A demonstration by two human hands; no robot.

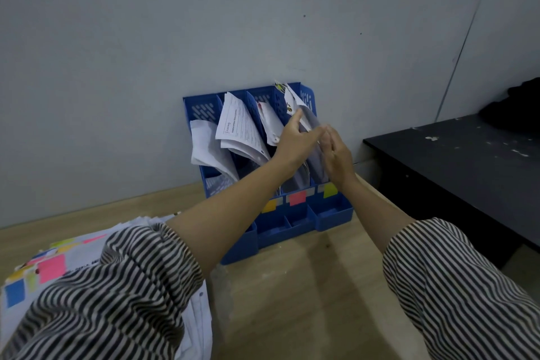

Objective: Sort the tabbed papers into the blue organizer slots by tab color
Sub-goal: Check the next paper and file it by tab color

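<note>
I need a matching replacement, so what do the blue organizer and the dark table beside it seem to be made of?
Blue organizer: probably moulded plastic, judging by its uniform colour and slotted vents in the back panels. Dark table: looks like black-painted or laminated board, matte, with scuffed white marks.

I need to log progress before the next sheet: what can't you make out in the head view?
- Leftmost slot's label on the blue plastic organizer: hidden by the left forearm.
- Tab colour of the white paper at the rightmost slot: not visible; the sheet is motion-blurred between left hand and right hand.
- Stack of tabbed papers: covered by the striped sleeve, cut by the frame edge.
</note>
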